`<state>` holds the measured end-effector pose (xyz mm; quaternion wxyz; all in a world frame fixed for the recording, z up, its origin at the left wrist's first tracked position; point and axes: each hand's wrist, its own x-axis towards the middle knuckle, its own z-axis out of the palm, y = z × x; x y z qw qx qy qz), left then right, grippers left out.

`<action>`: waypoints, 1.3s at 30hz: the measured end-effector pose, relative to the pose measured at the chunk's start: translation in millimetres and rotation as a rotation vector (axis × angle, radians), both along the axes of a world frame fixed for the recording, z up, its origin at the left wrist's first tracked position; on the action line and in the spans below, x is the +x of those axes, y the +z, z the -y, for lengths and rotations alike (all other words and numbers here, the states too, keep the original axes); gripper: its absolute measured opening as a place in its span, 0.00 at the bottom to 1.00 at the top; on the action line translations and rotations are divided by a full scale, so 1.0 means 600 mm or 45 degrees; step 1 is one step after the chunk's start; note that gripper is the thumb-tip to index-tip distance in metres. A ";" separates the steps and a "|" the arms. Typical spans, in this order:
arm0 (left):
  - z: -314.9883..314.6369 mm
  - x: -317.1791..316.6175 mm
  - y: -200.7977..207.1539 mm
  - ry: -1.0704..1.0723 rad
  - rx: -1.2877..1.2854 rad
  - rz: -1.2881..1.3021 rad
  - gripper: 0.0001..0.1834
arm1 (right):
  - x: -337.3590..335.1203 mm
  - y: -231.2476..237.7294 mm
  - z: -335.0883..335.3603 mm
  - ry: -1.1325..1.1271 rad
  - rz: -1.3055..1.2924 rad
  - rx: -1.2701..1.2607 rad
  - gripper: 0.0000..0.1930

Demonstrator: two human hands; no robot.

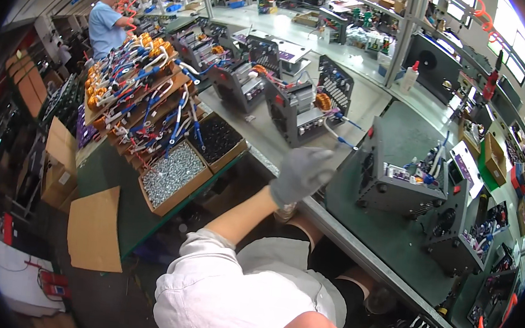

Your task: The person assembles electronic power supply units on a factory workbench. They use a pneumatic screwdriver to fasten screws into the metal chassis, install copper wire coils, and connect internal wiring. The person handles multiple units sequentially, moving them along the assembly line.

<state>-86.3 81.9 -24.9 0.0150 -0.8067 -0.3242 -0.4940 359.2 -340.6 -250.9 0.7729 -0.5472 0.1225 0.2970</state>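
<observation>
My left hand (302, 175), in a grey glove, is over the metal edge of the line in front of me. Its fingers are curled together and slightly blurred; whatever they hold, if anything, is hidden. Just beyond it stands an open black metal housing (282, 112) with a copper coil (323, 101) and a cable (340, 137) ending in a ring lug. To the right of the hand, another black housing (392, 185) sits on the green belt, with cables rising from its circuit board. My right hand is out of view.
Left of me are a cardboard tray of silver screws (174, 175), a box of small black parts (218, 140) and a tiered rack of cables with coils (138, 84). More housings (456, 234) line the green belt (357, 225). A co-worker (106, 24) stands far left.
</observation>
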 end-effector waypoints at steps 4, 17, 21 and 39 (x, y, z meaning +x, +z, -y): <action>0.033 -0.165 0.007 0.414 -0.205 -0.178 0.10 | -0.029 0.005 -0.025 0.185 -0.078 -0.181 0.38; 0.119 -0.458 -0.018 1.397 -1.176 -0.746 0.21 | -0.107 0.068 -0.153 0.669 -0.104 -0.213 0.44; 0.090 -0.493 -0.030 1.257 -1.147 -0.687 0.18 | -0.125 0.110 -0.147 0.712 -0.064 -0.145 0.46; 0.130 -0.491 -0.066 -0.688 -0.999 2.410 0.10 | -0.221 0.339 -0.238 1.355 0.159 0.161 0.50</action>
